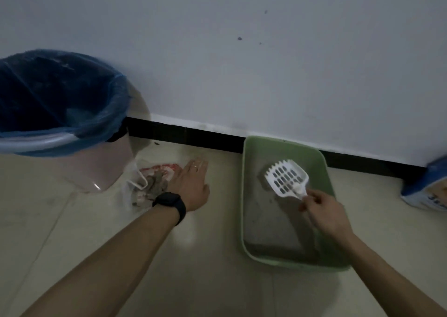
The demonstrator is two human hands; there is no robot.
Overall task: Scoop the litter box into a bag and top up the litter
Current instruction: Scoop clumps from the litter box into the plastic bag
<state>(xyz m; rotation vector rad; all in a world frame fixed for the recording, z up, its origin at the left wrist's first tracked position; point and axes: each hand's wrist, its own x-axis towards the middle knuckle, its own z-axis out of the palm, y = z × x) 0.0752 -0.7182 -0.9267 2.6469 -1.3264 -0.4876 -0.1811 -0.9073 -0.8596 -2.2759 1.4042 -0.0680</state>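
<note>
A green litter box [249, 191] sits on the floor against the wall, with a thin layer of grey litter inside. My right hand [324, 211] grips the handle of a white slotted scoop [286, 177], whose head hovers over the far part of the box. My left hand [191, 186] lies flat, fingers spread, on the edge of a clear plastic bag [147, 186] on the floor. The bag holds grey clumps and has red print. A blue-and-white litter sack [428, 188] stands at the right edge, partly cut off.
A pale bin [79, 169] lined with a blue bag [60, 91] stands at the left, close to the clear bag. A white wall with a black skirting [193, 133] runs behind everything. Bare tiled floor lies in front.
</note>
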